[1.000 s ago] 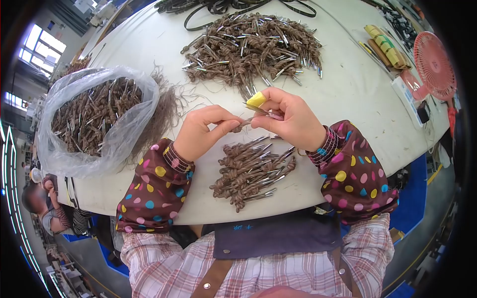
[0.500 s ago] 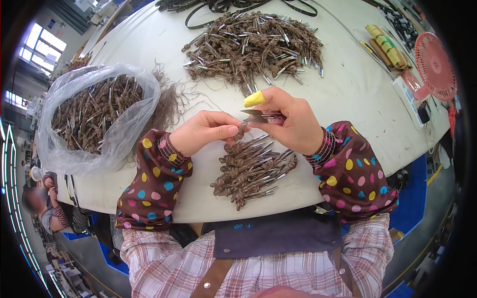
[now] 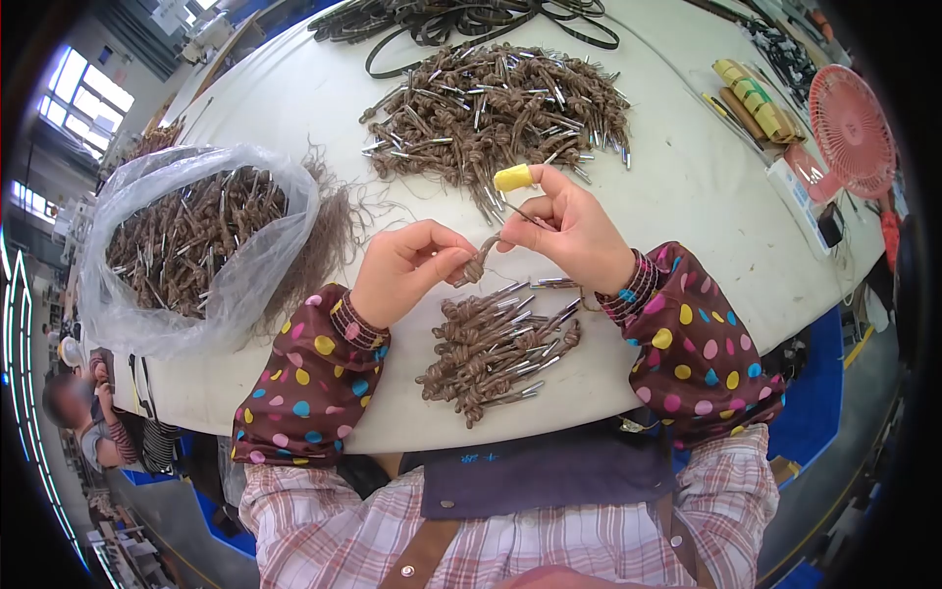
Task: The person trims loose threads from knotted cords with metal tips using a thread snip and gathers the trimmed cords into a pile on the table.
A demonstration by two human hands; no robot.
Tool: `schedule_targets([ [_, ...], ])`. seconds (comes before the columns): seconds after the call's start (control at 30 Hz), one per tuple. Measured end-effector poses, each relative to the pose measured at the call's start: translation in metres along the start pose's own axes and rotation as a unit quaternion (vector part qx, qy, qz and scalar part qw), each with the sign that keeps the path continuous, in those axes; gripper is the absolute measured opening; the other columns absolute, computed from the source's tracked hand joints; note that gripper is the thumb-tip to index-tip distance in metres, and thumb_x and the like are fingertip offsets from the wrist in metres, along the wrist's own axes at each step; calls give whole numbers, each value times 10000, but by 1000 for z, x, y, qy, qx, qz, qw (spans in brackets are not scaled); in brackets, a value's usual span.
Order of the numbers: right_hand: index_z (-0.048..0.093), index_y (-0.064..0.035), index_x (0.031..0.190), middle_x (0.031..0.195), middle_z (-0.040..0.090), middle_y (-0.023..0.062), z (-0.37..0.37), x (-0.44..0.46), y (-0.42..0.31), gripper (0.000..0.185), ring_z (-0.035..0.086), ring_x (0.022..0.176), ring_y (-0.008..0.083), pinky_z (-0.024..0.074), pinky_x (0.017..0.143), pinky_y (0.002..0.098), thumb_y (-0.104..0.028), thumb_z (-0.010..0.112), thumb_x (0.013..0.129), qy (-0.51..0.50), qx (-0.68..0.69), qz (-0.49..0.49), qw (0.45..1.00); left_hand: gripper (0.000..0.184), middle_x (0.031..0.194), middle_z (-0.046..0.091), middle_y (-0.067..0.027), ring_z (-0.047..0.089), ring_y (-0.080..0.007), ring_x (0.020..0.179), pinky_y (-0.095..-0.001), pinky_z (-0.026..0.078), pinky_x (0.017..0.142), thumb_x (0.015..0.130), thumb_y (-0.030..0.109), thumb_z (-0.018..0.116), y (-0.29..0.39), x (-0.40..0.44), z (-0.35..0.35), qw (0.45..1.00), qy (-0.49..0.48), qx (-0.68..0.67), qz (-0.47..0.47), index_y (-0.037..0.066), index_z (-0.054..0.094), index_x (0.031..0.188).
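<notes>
A knotted brown cord (image 3: 475, 268) hangs between my hands above the table. My left hand (image 3: 407, 267) pinches it at the knot between thumb and fingertips. Thumb and finger of my right hand (image 3: 577, 231) close on its upper end, while thread snips (image 3: 526, 213) stay tucked in that hand, only a thin dark edge showing. Yellow tape (image 3: 512, 178) wraps one raised right fingertip. Just below lies a small pile of knotted cords with metal tips (image 3: 491, 358), roughly lined up.
A large heap of similar cords (image 3: 500, 113) covers the far table (image 3: 677, 167). To the left stands a clear plastic bag (image 3: 299, 211) full of them, beside loose brown threads (image 3: 329, 226). A pink fan (image 3: 852, 128) stands right; a seated person (image 3: 108, 417) is at far left.
The snips' blades, beside the cord before, have turned back into my right hand. That hand now pinches the cord's end. My left hand has shifted slightly and still holds the knot.
</notes>
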State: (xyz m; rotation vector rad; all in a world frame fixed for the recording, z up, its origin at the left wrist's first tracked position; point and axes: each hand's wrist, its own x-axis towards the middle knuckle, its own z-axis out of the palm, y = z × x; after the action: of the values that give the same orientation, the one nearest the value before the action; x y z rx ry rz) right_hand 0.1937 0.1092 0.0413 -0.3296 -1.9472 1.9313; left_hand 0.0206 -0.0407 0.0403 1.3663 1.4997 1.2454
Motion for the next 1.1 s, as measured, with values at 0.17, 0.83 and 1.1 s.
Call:
schedule_targets([
  [0.17,369,0,1251,807,639,43,1,-2,-4,503,530,706,46,401,652,189,-109,644,844,-28,-91,-34,995,108,891,664,-115,617,-93,763,-206,492,648,931,104,497,0,-2,3,985,-91,-147,-11,9,540,955],
  [0.83,538,-56,829,776,555,73,28,-14,-2,263,598,643,244,464,523,327,-304,624,832,105,-381,-165,904,140,919,638,-69,560,-80,815,-219,450,733,943,116,489,-11,3,13,994,69,-54,72,-7,552,959],
  [1.1,534,-64,818,771,551,62,27,-14,-2,241,593,647,247,461,534,332,-280,640,811,102,-422,-178,883,139,919,617,-49,536,-71,828,-218,440,751,942,122,497,-12,1,14,995,52,-43,77,-5,553,958],
])
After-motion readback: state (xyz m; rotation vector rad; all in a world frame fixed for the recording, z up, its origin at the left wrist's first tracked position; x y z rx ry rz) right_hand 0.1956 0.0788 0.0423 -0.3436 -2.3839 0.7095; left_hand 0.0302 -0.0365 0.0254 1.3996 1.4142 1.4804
